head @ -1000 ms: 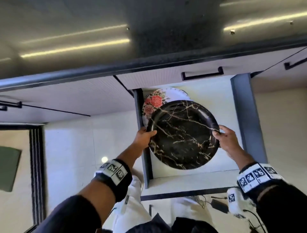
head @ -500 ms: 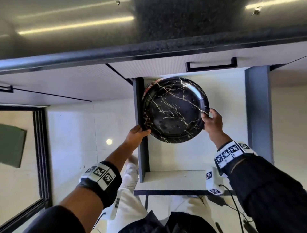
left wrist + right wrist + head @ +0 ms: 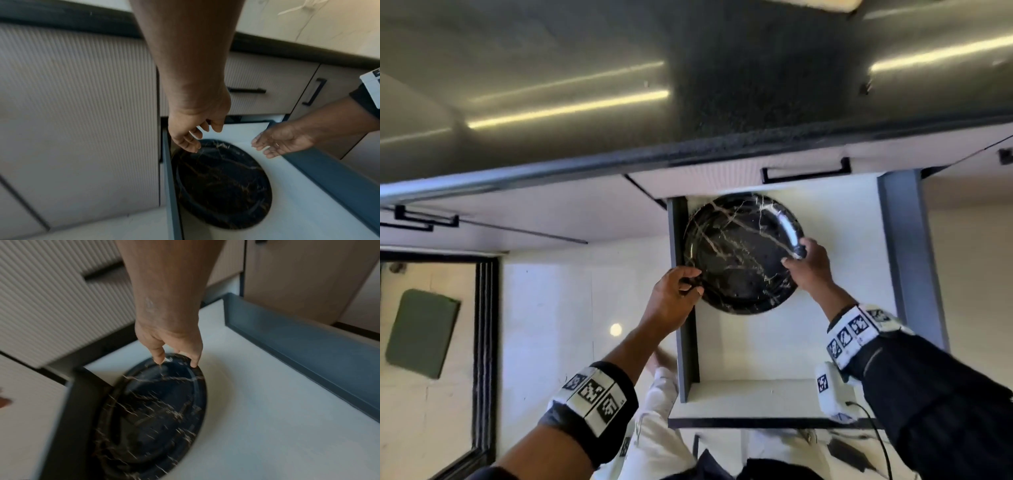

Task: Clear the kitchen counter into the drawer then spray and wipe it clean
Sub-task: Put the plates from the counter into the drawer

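Below the dark surface [image 3: 722,147] the drawer [image 3: 907,260] is pulled out and the black marbled plate [image 3: 739,253] lies inside at its left wall, so the clearing step seems nearly finished: the right hand [image 3: 808,270] pinches the rim in a narrow grip, the left hand [image 3: 671,298] hovers loose at the near edge, and next both should let go and withdraw.

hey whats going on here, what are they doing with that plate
A person is putting a black marbled plate into an open drawer below the counter edge. The plate lies at the drawer's back left corner. The right hand has its fingers on the plate's rim. The left hand is at the opposite rim, fingers loosely curled; the left wrist view shows them just above the plate, not gripping it. The drawer is not yet closed.
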Demonstrator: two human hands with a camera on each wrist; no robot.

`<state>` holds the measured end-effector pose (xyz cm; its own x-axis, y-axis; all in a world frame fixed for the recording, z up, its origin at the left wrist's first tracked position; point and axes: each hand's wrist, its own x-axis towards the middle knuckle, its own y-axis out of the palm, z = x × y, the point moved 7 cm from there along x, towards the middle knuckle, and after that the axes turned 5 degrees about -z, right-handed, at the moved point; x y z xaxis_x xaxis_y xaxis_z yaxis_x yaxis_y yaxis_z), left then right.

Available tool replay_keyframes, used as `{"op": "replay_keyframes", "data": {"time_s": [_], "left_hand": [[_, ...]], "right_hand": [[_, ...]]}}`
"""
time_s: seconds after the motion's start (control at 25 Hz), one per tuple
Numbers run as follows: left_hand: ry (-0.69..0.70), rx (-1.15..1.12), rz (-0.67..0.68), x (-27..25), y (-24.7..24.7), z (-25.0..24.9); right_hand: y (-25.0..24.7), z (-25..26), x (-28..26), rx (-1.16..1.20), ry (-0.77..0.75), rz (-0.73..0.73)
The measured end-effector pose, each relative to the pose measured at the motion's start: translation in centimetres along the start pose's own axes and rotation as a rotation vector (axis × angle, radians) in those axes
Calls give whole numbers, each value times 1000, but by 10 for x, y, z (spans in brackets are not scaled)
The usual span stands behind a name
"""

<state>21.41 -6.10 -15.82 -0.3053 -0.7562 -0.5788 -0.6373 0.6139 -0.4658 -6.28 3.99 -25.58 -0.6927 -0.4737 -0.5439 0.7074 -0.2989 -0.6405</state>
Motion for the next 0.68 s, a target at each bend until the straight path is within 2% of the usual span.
{"op": "replay_keyframes", "data": {"time_s": [0.12,0.2,0.28,0.32,0.4,0.48,0.6,0.68], "left_hand": [[267,25,-72,-6,-22,-69],[478,51,-89,-11,-33,-125],[719,104,-131,-16,-40,-183],[827,140,-177,-15,-43,-209],[945,199,-296,-10,-51,-255],[906,297,-372,13,-55,-287],[602,627,-285,70,-54,-287],[521,745,-216,91,-54,-281]], "right_hand": [[-55,79,-27,153,-332,-146],[-98,122,-49,275,-493,-205],[-141,158,-70,298,-647,-274],[-157,171,-75,294,-703,-297],[-186,190,-74,300,-766,-329],[-212,208,-64,276,-800,-392],[-219,239,-50,108,-879,-457],[-202,264,-45,-26,-945,-434]]}}
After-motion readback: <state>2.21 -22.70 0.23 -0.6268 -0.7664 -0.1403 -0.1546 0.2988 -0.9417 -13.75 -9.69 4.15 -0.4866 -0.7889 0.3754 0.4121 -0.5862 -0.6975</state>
